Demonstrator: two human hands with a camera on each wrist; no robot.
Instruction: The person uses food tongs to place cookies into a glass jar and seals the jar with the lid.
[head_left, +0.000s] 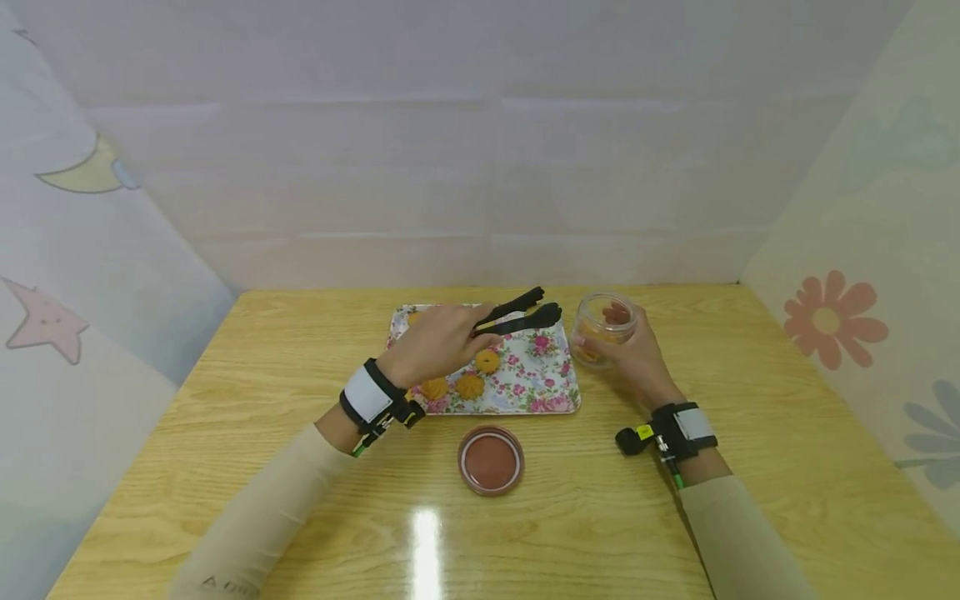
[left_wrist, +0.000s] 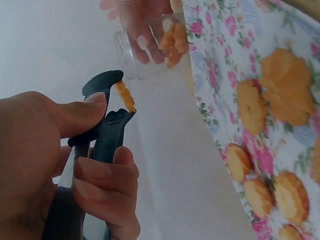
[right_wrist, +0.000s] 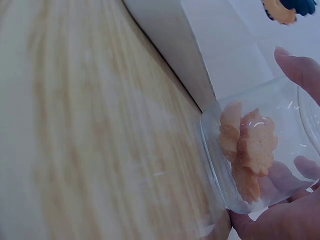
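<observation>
My left hand (head_left: 435,340) squeezes black tongs (left_wrist: 107,117), clamped on a cookie (left_wrist: 125,95); my right hand (head_left: 633,357) grips the glass jar (head_left: 602,327).

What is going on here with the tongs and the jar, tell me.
A person is working at a wooden table. The left hand grips black tongs that pinch one cookie, held above the floral tray near the glass jar. The right hand holds that jar, which already has a few cookies inside. More cookies lie on the tray, and a brown lid sits on the table in front of it.
</observation>
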